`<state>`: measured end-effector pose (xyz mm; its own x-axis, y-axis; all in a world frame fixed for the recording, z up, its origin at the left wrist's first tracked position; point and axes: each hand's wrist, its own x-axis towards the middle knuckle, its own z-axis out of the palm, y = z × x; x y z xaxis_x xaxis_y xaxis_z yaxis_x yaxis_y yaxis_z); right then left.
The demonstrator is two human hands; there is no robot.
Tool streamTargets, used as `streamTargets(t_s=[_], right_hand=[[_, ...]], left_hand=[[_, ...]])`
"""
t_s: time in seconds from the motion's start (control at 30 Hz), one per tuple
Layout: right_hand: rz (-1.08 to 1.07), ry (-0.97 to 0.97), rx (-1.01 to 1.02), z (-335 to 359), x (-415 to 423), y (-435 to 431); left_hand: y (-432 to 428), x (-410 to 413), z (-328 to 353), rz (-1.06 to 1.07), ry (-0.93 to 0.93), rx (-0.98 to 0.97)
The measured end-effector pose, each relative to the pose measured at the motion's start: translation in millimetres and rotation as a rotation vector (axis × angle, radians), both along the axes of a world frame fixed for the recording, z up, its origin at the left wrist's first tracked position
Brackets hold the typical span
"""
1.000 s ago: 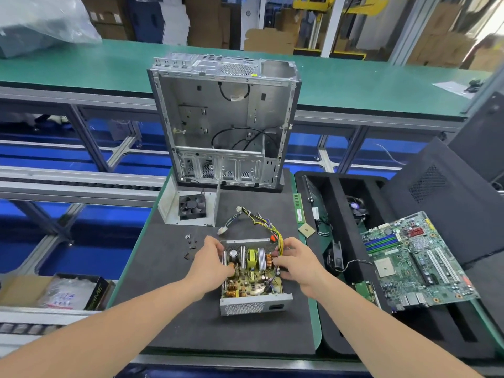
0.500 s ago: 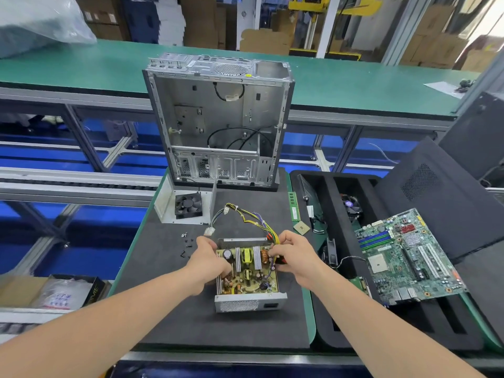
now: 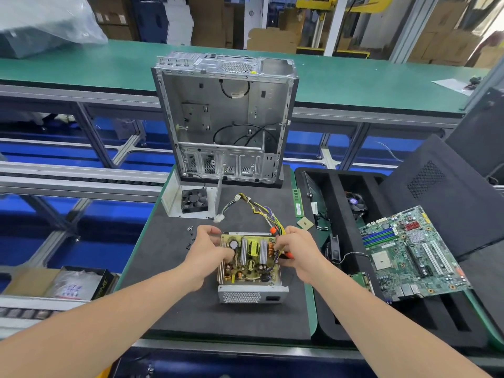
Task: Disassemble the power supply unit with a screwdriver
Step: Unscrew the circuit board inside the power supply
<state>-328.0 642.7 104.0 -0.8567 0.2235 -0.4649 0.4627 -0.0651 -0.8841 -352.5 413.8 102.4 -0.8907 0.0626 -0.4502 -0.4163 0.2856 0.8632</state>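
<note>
Both hands grip the opened power supply unit lying between them on the surface: left hand on its left edge, right hand also pinching an orange-handled screwdriver.

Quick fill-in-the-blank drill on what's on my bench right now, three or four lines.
1. The power supply unit has its cover off, exposing the ____ board.
2. The left hand and right hand are both at the ____.
3. The black fan lies ____ the unit, near the empty computer case.
4. The green motherboard lies to the ____ of the unit.

Missing: circuit; unit; beyond; right
</note>
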Motion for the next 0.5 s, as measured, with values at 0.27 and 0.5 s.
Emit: streamTargets(t_s=[0.27,0.5], right_hand=[[0.006,0.043,-0.052,1.4,6.4,2.7],[0.066,0.019,0.109,-0.3,8.3,-0.3]], left_hand=[[4.6,2.1,9.5,0.017,0.088,0.014],[0.3,3.7,5.2,0.038,0.001,-0.029]])
